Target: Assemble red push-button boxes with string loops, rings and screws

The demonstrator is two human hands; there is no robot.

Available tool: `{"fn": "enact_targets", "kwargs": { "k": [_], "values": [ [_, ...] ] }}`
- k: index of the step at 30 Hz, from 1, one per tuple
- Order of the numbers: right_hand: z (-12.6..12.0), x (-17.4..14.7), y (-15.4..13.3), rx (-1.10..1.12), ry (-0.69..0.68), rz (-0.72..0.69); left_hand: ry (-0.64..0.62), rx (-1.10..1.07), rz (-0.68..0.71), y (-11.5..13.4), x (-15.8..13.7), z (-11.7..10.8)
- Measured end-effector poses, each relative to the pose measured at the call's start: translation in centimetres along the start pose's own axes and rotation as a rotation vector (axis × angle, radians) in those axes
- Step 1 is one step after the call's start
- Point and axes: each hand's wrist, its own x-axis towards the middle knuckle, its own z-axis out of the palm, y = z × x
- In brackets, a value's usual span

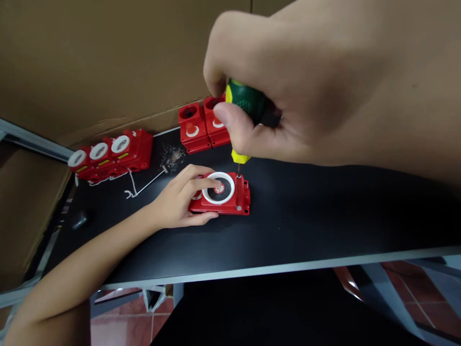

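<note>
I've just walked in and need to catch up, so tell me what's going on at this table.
The person's left hand holds a red device on the black table, one finger on its round, white-rimmed face. The right hand grips a green-and-yellow screwdriver, its tip pointing down at the device's far right corner. A screw shows at the near right corner. More red units stand farther back, some partly hidden by the right hand.

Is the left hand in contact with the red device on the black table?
Touching. The head view shows the left hand wrapped over one end of the red device, with one finger crossing its white ring.
</note>
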Motion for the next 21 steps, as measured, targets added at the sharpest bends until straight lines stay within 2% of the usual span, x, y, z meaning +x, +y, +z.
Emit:
{"fn": "enact_targets", "kwargs": {
  "k": [2,5,8,10,12,17,21],
  "values": [
    [0.6,0.2,0.1,0.037,0.042,-0.032,0.006,-0.001,0.003,0.0,0.0,0.0],
    [1.1,0.0,0.2,0.038,0.008,-0.109,0.027,-0.007,0.012,0.0,0.0,0.2],
    [1.1,-0.5,0.5,-0.036,-0.008,-0.249,0.046,-0.015,0.021,-0.1,0.0,0.3],
    [0.9,-0.7,0.8,-0.113,0.029,-0.352,0.051,-0.024,0.025,-0.1,0.0,0.3],
    [0.8,-0.6,0.9,-0.173,0.068,-0.382,0.033,-0.022,0.016,-0.1,-0.1,0.2],
    [1.1,0.0,0.6,-0.186,0.037,-0.151,0.001,0.007,0.011,0.0,-0.1,0.1],
    [1.6,0.2,1.0,-0.054,-0.006,-0.028,0.020,-0.021,0.013,-0.1,-0.1,0.2]
  ]
}}
